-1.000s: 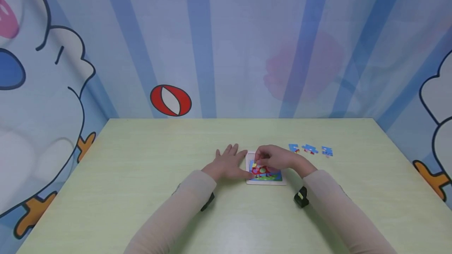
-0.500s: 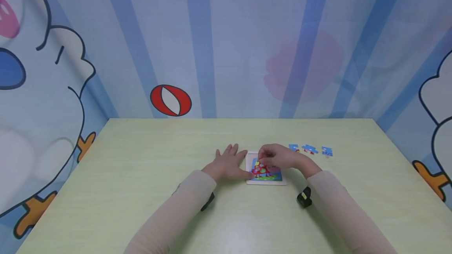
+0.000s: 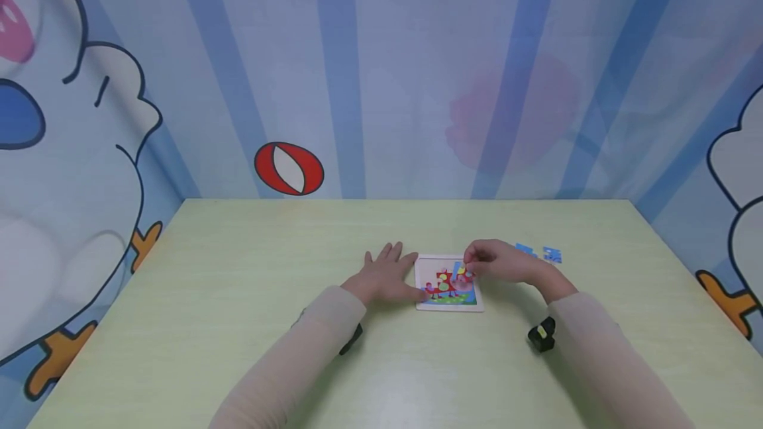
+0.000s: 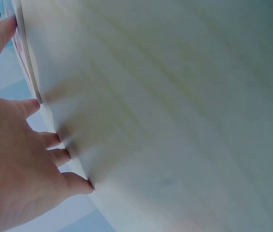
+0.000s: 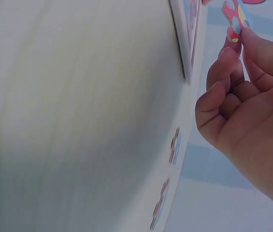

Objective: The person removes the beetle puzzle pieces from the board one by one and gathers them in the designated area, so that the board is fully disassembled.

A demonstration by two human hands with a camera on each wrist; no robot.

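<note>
In the head view a small puzzle board with a pale frame lies on the table. Its lower part carries a red, green and blue picture, while the upper left shows a bare pale base. My left hand rests with spread fingers on the tabletop beside the board, its thumb on the board's left edge. Over the upper right of the board, my right hand pinches a puzzle piece coloured red, blue and yellow between thumb and index finger. The piece is tilted up, and in the right wrist view it is held off the table.
Beyond the right hand lie loose blue puzzle pieces, one partly hidden by that hand. Two loose pieces show edge-on in the right wrist view. A printed curtain stands behind the light table.
My right hand has moved right across the board with the puzzle piece, uncovering the pale base at the upper left. It now hides the nearest loose piece's spot. My left hand has stayed put.
</note>
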